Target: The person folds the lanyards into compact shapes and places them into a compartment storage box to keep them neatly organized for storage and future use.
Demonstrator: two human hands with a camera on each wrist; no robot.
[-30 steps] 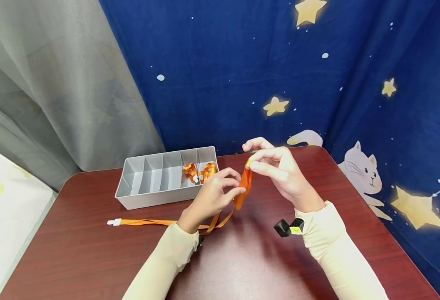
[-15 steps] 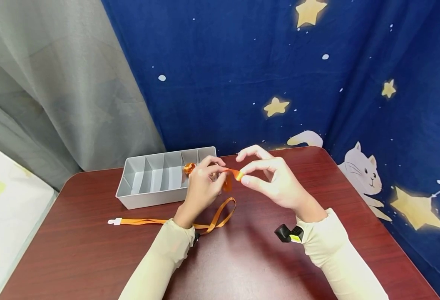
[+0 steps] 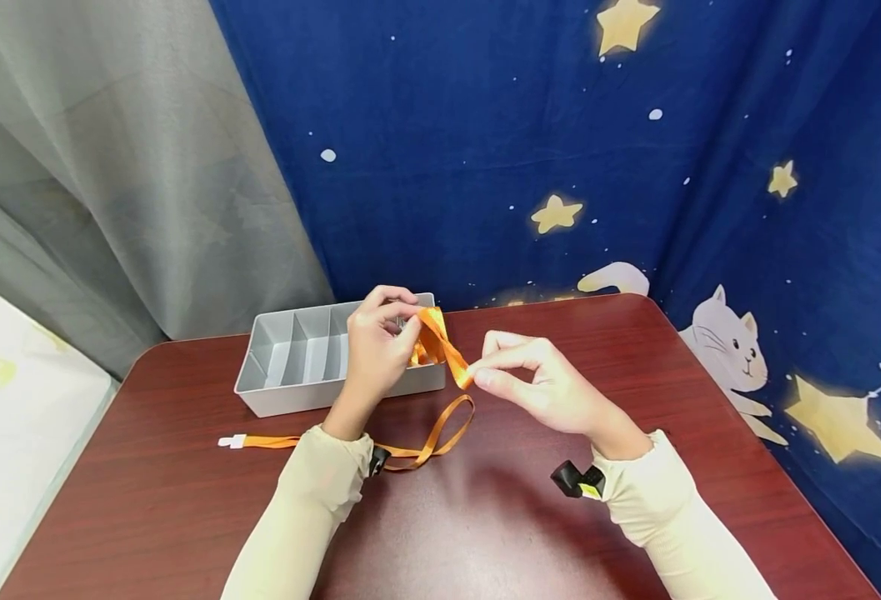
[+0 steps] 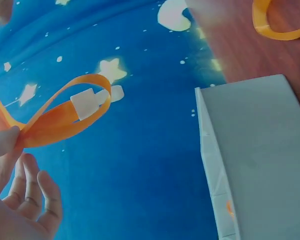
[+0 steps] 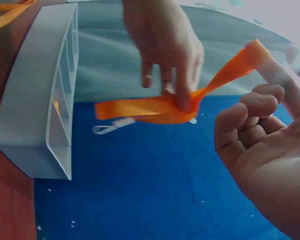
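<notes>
Above the right end of the grey divided tray (image 3: 282, 398), my left hand (image 3: 377, 342) pinches an orange lanyard (image 3: 443, 346) gathered into loops. A white plastic clip (image 4: 86, 104) shows inside one loop in the left wrist view. My right hand (image 3: 543, 383) holds the free end of the same lanyard at its fingertips, lower and to the right, so a twisted stretch spans between both hands. Another orange lanyard (image 3: 443, 433) lies on the table in front of the tray, its white clip (image 3: 232, 442) pointing left; my left forearm covers part of it.
Orange ribbon (image 4: 230, 207) shows inside the tray, mostly hidden by my left hand in the head view. The dark red table (image 3: 485, 533) reaches back to a blue starry curtain (image 3: 440, 150). A grey curtain (image 3: 132, 167) hangs at the left.
My left hand has moved left and up over the tray with the lanyard's gathered loops. My right hand has come down and left, keeping the lanyard's end. The lanyard on the table stays put.
</notes>
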